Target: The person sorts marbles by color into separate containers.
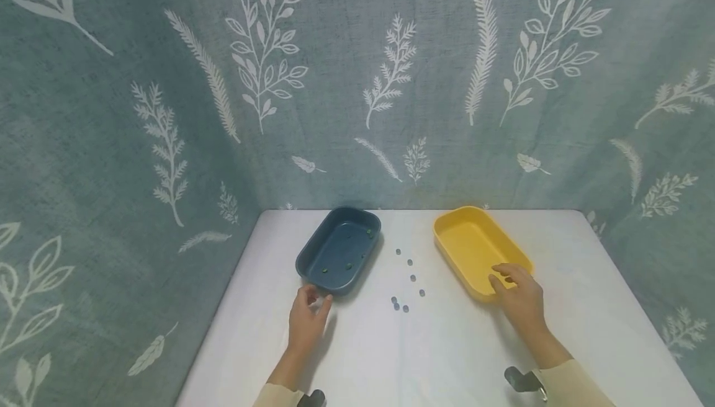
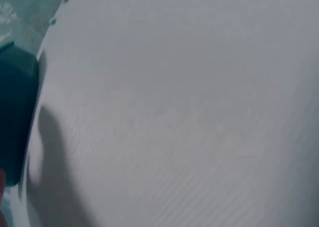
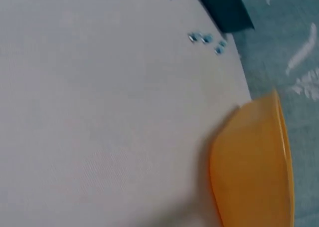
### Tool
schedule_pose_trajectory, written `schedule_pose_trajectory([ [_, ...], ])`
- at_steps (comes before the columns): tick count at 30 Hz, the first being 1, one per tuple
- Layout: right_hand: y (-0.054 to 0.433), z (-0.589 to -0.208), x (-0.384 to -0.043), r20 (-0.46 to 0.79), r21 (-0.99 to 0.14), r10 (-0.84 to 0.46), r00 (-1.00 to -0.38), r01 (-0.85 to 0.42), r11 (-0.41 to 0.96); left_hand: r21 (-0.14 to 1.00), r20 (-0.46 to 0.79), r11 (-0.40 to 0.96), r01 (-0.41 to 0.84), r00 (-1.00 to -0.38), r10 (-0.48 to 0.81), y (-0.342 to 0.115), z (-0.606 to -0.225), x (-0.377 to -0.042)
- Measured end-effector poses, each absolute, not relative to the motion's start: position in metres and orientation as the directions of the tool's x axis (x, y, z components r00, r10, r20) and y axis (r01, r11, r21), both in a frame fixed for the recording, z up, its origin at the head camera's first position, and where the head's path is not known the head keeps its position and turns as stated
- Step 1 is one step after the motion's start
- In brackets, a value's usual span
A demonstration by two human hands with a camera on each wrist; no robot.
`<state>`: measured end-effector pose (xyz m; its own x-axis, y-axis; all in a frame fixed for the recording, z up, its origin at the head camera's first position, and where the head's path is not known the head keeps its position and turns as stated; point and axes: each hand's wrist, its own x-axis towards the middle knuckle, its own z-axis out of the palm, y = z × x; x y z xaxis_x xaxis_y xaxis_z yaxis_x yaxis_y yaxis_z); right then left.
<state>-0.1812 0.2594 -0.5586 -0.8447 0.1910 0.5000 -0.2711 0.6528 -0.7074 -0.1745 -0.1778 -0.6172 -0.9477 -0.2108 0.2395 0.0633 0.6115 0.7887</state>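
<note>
A dark blue tray [image 1: 337, 249] sits at the back left of the white table with several small green pieces [image 1: 349, 266] in it. At its near edge is my left hand [image 1: 306, 326], fingers loosely bent and holding nothing. A yellow tray [image 1: 466, 239] stands at the back right, angled toward the near right. Over that tray's near right end hovers my right hand [image 1: 523, 304], its fingers relaxed and nothing between them. Between the trays lie several small shiny blue gems [image 1: 413, 278], seen larger as gems [image 3: 206, 38] in the right wrist view.
The white table [image 1: 368, 363] ends at a grey-green curtain [image 1: 335, 165] with white leaf prints, which hangs at the back and both sides. A dark wrist mount [image 1: 522, 380] juts out beside my right sleeve.
</note>
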Motion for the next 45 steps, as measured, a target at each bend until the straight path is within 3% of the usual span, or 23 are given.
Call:
schedule_pose_trajectory([
  [4,0.275,-0.556,-0.177,0.419,-0.753,0.270,-0.867,-0.166,0.637,0.791,0.218,0.606,0.089,-0.965,-0.144,-0.166,-0.614,-0.171],
  [9,0.291,-0.562,-0.175,0.441,-0.779,0.327,-0.836,-0.176,0.601,0.768,0.193,0.626,0.137,-0.981,-0.023,-0.152,-0.620,-0.167],
  [16,0.308,-0.581,-0.173,0.336,-0.829,0.403,-0.851,-0.064,0.556,0.716,0.189,0.670,0.195,-0.979,0.082,-0.130,-0.630,-0.169],
  [28,0.320,-0.619,-0.180,0.232,-0.820,0.292,-0.928,-0.025,0.572,0.677,0.178,0.671,0.302,-0.952,0.248,-0.106,-0.622,-0.185],
  [37,0.316,-0.625,-0.176,0.074,-0.839,0.309,-0.948,0.108,0.534,0.670,0.110,0.696,0.259,-0.961,0.252,-0.099,-0.620,-0.195],
  [45,0.313,-0.631,-0.176,0.070,-0.800,0.306,-0.949,0.130,0.585,0.683,0.116,0.674,0.282,-0.953,0.281,-0.090,-0.620,-0.203],
])
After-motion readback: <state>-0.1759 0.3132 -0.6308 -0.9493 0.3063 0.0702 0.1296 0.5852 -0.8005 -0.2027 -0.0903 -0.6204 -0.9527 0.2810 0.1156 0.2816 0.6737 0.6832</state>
